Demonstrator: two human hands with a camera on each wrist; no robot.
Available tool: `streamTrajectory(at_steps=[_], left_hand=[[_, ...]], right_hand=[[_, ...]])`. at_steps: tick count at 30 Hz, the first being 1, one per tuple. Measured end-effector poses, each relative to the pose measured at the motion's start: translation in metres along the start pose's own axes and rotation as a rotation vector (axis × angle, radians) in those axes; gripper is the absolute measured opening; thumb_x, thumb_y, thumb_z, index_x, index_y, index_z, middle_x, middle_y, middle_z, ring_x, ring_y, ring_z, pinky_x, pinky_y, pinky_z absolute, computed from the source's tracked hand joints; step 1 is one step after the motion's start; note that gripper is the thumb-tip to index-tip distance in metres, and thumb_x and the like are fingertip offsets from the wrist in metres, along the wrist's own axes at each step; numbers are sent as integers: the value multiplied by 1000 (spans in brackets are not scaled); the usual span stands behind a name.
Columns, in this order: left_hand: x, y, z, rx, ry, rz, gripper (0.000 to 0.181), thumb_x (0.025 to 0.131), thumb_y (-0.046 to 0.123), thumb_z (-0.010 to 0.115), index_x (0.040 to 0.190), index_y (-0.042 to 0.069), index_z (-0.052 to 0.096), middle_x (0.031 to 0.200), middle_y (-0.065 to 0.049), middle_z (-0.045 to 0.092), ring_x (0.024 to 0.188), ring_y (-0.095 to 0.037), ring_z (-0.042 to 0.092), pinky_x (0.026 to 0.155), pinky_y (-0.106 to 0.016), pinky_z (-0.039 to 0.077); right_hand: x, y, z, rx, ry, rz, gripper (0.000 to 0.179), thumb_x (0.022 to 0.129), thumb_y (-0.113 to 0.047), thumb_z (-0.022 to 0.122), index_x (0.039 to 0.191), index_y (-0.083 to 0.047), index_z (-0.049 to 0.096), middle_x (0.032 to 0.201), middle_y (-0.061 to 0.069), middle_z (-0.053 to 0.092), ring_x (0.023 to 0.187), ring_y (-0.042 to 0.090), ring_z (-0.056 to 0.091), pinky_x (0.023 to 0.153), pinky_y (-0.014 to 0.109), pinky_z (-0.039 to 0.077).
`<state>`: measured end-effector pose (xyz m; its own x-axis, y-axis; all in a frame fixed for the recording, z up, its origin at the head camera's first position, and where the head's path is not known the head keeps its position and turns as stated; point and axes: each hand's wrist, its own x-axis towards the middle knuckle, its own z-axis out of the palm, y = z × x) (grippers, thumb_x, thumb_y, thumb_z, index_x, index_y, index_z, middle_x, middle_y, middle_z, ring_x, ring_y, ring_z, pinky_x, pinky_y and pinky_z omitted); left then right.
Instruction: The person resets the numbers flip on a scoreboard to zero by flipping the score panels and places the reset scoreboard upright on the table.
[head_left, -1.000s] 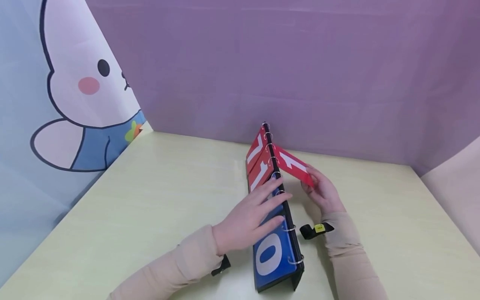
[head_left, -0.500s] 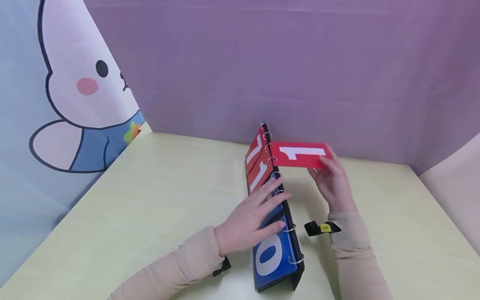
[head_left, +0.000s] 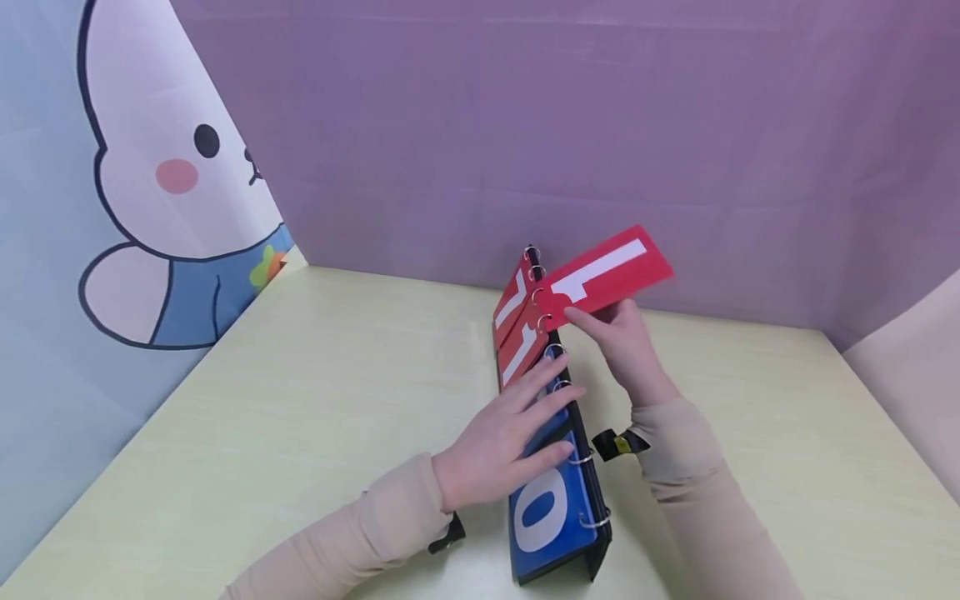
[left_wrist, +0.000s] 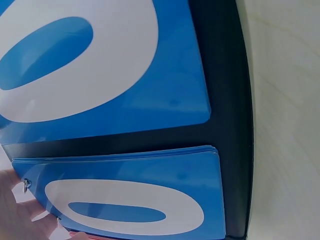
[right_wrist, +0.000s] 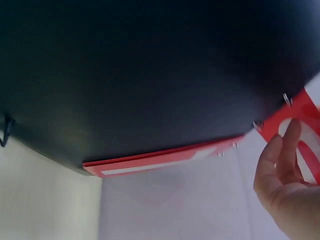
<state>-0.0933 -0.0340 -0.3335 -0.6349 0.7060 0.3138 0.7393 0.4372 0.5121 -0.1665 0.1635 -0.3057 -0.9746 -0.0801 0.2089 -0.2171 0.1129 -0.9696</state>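
A flip scoreboard (head_left: 594, 492) stands tent-like on the table, its number cards hung on metal rings along the top edge. My left hand (head_left: 498, 446) rests across its blue cards with fingers spread, the fingertips reaching over the top edge. The left wrist view shows a blue 0 card (left_wrist: 125, 207) up close. Near its ringed end, my right hand (head_left: 626, 342) pinches a red 1 card (head_left: 607, 271), thumb on the visible face. That card slants up to the right. Two red 1 cards (head_left: 519, 354) hang on the left face.
The pale table (head_left: 360, 375) spreads around the scoreboard. Behind it hangs a purple cloth (head_left: 480, 150), with a rabbit-print cloth (head_left: 172, 192) at the left. Black straps (head_left: 621, 443) sit at the wrists.
The red 1 card has swung upward from slanting down to level, then to tilting up. My right hand has shifted toward its ringed end. My left hand has stayed put.
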Motion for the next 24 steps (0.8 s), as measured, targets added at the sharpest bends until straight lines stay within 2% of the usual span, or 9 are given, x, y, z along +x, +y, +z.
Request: streamTrajectory(at_steps=[4, 9, 13, 18, 24], left_hand=[[2, 0, 1, 2, 0, 8, 60, 94, 40, 52, 148, 22, 32, 160, 2, 10, 147, -15, 10, 110, -44, 35], [2, -1, 2, 3, -6, 18, 60, 95, 40, 51, 148, 22, 31, 160, 2, 9, 147, -15, 10, 111, -45, 34], [3, -1, 2, -10, 8, 25, 57, 95, 38, 51, 147, 22, 33, 160, 2, 10, 147, -17, 10, 112, -46, 32], [2, -1, 0, -21, 10, 23, 56, 96, 37, 51, 147, 22, 33, 160, 4, 9, 147, -17, 10, 113, -47, 30], [0, 0, -2, -34, -13, 5, 57, 96, 39, 50, 148, 23, 32, 160, 4, 8, 147, -14, 9, 113, -46, 29]], right_hand=[[6, -3, 5, -155, -67, 5, 61, 89, -24, 65, 140, -9, 35, 134, 11, 49, 116, 25, 53, 96, 44, 49], [9, -5, 8, -315, -118, -32, 60, 88, -20, 67, 139, -7, 38, 131, 14, 51, 113, 31, 56, 91, 47, 52], [13, -13, 11, -467, -152, -148, 50, 85, -16, 69, 131, -5, 53, 123, 13, 59, 110, 29, 56, 95, 48, 48], [17, -21, 19, -644, -177, -313, 33, 82, -12, 72, 114, -4, 68, 113, 12, 65, 108, 27, 57, 92, 48, 49], [18, -27, 22, -735, -230, -475, 19, 80, -9, 73, 98, -3, 75, 100, 11, 71, 97, 25, 62, 82, 43, 54]])
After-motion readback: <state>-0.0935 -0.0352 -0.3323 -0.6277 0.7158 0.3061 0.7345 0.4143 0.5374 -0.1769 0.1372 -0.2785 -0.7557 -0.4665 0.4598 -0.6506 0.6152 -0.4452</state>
